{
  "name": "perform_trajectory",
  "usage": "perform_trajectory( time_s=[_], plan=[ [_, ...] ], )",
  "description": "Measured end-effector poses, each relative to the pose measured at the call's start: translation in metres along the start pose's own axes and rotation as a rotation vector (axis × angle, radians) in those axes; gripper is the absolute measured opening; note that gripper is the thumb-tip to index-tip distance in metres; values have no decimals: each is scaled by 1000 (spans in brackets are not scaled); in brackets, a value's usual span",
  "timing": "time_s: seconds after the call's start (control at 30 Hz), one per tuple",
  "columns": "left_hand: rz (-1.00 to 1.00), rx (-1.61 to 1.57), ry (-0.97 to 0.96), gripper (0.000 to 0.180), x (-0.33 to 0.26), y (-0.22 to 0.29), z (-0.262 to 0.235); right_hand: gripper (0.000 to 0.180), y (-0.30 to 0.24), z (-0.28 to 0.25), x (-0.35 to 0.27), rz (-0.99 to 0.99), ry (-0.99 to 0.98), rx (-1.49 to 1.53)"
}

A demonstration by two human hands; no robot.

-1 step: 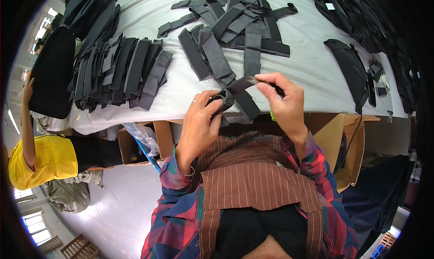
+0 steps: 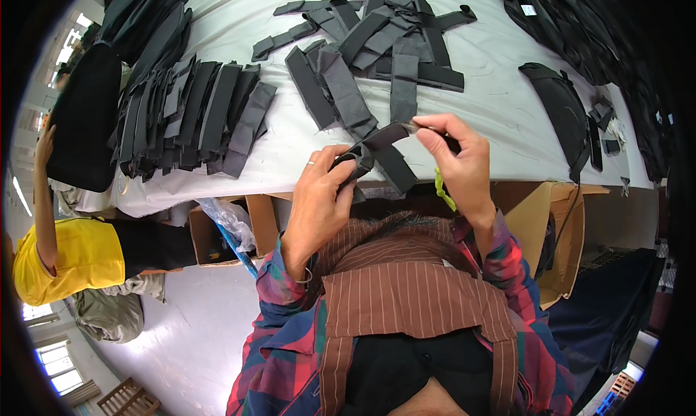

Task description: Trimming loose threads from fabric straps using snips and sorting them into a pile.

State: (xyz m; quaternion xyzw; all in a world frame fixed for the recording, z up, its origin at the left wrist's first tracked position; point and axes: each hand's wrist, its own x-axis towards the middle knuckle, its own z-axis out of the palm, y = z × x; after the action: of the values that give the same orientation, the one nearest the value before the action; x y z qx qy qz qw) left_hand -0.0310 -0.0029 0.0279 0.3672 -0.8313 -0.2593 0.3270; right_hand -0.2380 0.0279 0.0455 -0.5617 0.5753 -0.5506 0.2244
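The fingers of the left hand [image 2: 319,191] are closed on a dark grey fabric strip [image 2: 384,135], and the fingers of the right hand [image 2: 464,162] are pinched together around a small dark tool [image 2: 451,143] with a metal tip. Here the main risk is probably a slip: the strip is bent and soft, so if the left grip becomes loose, the tip could nick the fabric or scratch a finger. The lime green cord [image 2: 441,187] hanging below the right hand could also catch at the near edge of the counter [image 2: 482,137].

The strip's curled end lies between the left thumb and forefinger, and its flat end reaches rightward to the tip of the tool. Whether the tip touches it, one cannot tell. All this is held close to the near edge.

Just beyond the strip, a loose heap of similar strips [image 2: 360,39] spreads toward the far edge; a strip pulled carelessly could drag its neighbours. Toward the near left corner stands a tidy row of strips [image 2: 192,111], and near the right edge lies a dark curved piece [image 2: 554,108].
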Motion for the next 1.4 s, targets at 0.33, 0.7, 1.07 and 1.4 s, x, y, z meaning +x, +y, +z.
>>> perform_trajectory(
  time_s=[0.33,0.7,1.07,1.4],
  plan=[
    [28,83,-5,22,0,1,1,17,8,-12,10,252,-185,229],
    [49,134,-48,22,8,3,-2,15,10,-12,11,91,-132,202],
    [-22,28,298,26,11,-28,27,14,34,39,-26,152,-146,48],
    [-234,-339,493,29,-1,-42,44,15,43,43,-31,178,-332,-79]
  ],
)
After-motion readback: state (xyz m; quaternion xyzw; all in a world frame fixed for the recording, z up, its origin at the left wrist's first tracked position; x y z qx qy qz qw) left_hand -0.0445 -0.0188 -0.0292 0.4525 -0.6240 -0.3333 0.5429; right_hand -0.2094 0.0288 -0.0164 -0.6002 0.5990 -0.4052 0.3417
